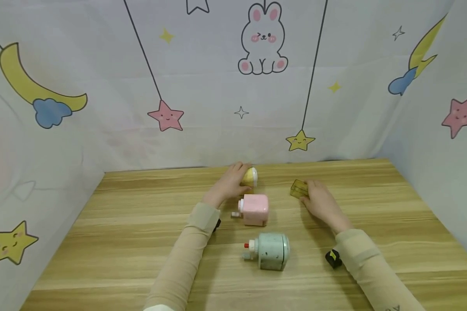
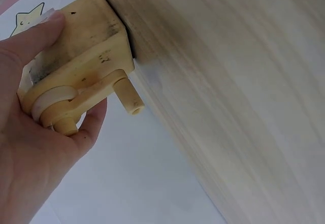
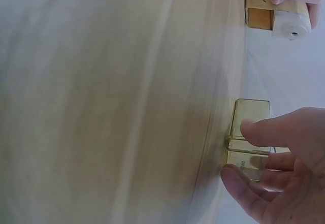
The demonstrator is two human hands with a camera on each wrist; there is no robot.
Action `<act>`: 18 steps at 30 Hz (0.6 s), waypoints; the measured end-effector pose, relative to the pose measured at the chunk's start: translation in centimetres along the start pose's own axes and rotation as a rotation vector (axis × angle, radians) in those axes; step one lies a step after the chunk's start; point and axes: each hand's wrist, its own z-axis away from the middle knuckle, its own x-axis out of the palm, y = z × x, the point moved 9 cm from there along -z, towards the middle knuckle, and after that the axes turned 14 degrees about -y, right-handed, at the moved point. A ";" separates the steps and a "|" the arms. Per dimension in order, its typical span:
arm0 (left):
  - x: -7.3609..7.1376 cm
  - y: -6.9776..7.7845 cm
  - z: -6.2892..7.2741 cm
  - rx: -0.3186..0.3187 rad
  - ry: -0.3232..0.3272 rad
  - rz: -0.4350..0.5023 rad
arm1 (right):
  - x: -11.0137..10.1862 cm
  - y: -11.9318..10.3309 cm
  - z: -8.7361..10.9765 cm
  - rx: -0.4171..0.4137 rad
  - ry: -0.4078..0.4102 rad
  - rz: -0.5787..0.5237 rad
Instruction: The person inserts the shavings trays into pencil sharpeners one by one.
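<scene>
At the back of the table my left hand (image 1: 228, 185) grips a yellow crank pencil sharpener (image 2: 81, 36). Its crank handle (image 2: 129, 97) points out past the fingers, and dark smudges mark the body. My right hand (image 1: 322, 202) holds a see-through yellow shavings drawer (image 3: 249, 113) between thumb and fingers, close over the wood, to the right of the sharpener and apart from it. A pink pencil sharpener (image 1: 255, 209) stands just in front of the left hand. Nearer the front is a mint green one (image 1: 273, 251), its crank side facing left.
The wooden table (image 1: 140, 224) meets a white cloth backdrop (image 1: 210, 86) printed with stars, moons and a rabbit; cloth also hangs at both sides. A small black item (image 1: 333, 258) sits by the right sleeve.
</scene>
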 end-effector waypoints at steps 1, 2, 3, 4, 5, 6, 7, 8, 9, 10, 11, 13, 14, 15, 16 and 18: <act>0.0 0.0 0.0 0.004 0.000 0.001 | 0.0 0.0 -0.1 -0.001 -0.002 -0.006; 0.0 0.1 0.0 0.007 0.000 0.002 | 0.1 0.0 -0.1 -0.002 -0.006 -0.011; 0.0 0.1 0.0 0.011 0.000 0.001 | 0.2 0.0 -0.2 -0.001 -0.017 -0.021; -0.1 0.2 0.0 0.014 0.000 0.001 | 0.2 0.0 -0.3 0.000 -0.022 -0.022; -0.1 0.3 0.0 0.017 -0.001 0.001 | 0.3 0.1 -0.3 0.004 -0.029 -0.024; -0.1 0.3 0.0 0.020 -0.001 0.002 | 0.3 0.1 -0.4 0.008 -0.034 -0.026; -0.1 0.4 0.0 0.024 -0.001 0.003 | 0.4 0.0 -0.4 0.010 -0.037 -0.025; -0.1 0.5 0.1 0.027 -0.003 0.006 | 0.4 0.0 -0.5 0.009 -0.040 -0.025; -0.1 0.6 0.1 0.030 -0.006 0.008 | 0.4 -0.1 -0.5 0.009 -0.042 -0.027; -0.1 0.7 0.1 0.034 -0.009 0.011 | 0.5 -0.2 -0.5 0.009 -0.045 -0.030; -0.1 0.7 0.1 0.035 -0.012 0.011 | 0.5 -0.2 -0.5 0.008 -0.046 -0.033; -0.1 0.9 0.1 0.037 -0.017 0.011 | 0.6 -0.3 -0.5 0.004 -0.047 -0.032; 0.0 1.0 0.1 0.039 -0.020 0.012 | 0.6 -0.4 -0.6 0.002 -0.048 -0.034; 0.0 1.0 0.1 0.040 -0.023 0.012 | 0.6 -0.4 -0.5 0.002 -0.050 -0.034; 0.0 1.1 0.0 0.041 -0.026 0.015 | 0.7 -0.4 -0.5 0.002 -0.053 -0.032; 0.1 1.2 0.0 0.042 -0.030 0.018 | 0.8 -0.5 -0.6 0.000 -0.057 -0.030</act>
